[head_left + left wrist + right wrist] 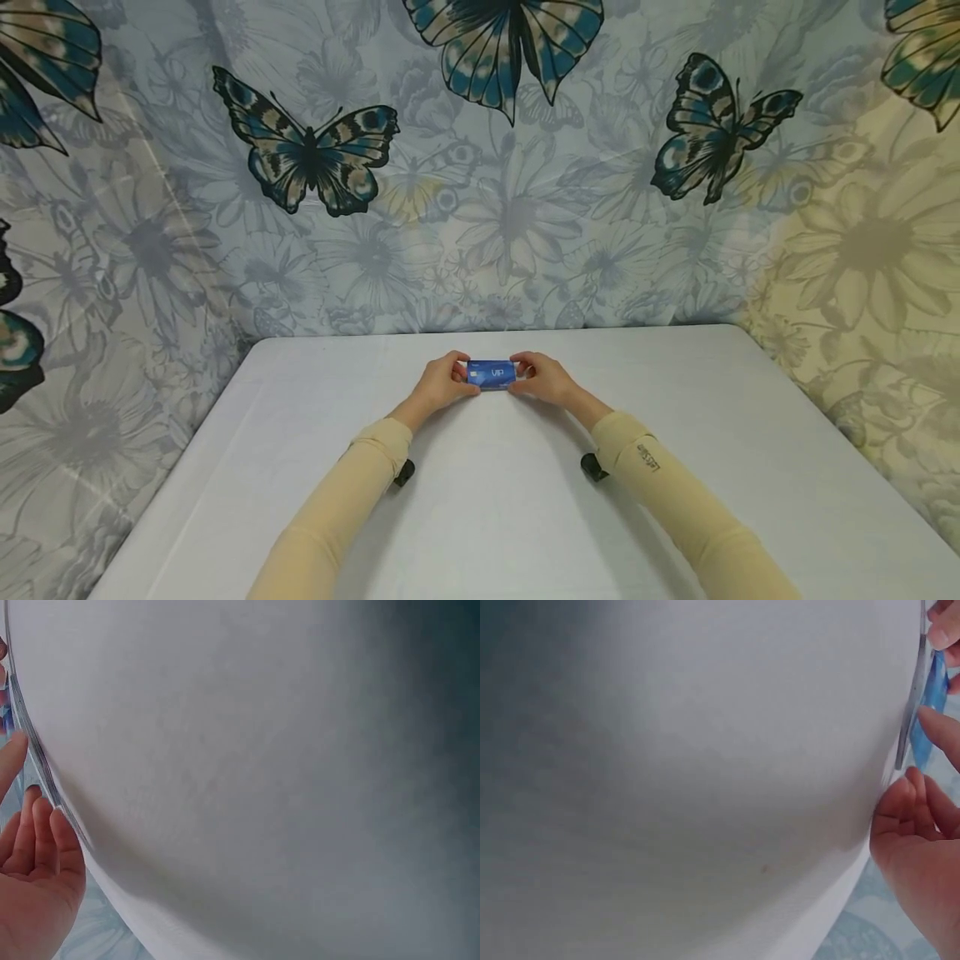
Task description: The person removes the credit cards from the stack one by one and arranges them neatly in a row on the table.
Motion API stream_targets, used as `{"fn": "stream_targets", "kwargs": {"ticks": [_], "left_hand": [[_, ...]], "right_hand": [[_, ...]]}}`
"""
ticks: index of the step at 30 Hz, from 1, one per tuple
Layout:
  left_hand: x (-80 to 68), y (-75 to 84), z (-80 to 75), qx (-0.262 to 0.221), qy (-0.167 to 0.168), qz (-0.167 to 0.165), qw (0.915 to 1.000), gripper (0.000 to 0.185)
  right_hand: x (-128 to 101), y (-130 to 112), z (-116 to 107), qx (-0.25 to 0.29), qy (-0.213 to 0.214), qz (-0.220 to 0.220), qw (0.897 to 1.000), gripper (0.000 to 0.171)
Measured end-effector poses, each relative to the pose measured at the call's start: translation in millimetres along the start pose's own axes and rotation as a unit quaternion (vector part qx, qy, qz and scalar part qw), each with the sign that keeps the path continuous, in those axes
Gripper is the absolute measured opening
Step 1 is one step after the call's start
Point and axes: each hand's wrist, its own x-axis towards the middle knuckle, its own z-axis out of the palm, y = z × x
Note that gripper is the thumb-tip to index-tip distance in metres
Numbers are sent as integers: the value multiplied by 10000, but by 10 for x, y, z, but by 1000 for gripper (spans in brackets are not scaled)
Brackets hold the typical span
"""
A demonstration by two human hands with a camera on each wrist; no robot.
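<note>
Card (491,374) between both hands' fingertips

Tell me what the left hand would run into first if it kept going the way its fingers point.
The left hand points inward at the blue VIP card, which it already pinches by its left end. Past the card, the next thing in line looks like the right hand at the other end, though depth is hard to judge.
</note>
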Motion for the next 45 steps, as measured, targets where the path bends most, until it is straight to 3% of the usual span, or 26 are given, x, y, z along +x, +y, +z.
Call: {"fn": "stream_targets", "kwargs": {"ticks": [9,22,37,45], "left_hand": [[-61,-4,-58,15,262,323,9991,58],[-217,-61,-174,-70,277,653,9975,56],[-623,-189,-386,-284,215,559,9978,55],[-839,-272,-525,-144,209,512,9984,55]], "right_hand": [[-55,-20,36,150,229,-277,9992,58],[-146,-133,95,348,328,-700,9964,58],[-316,-320,315,874,55,-1131,9897,57],[-361,-477,431,819,-147,-1350,9874,54]]}}
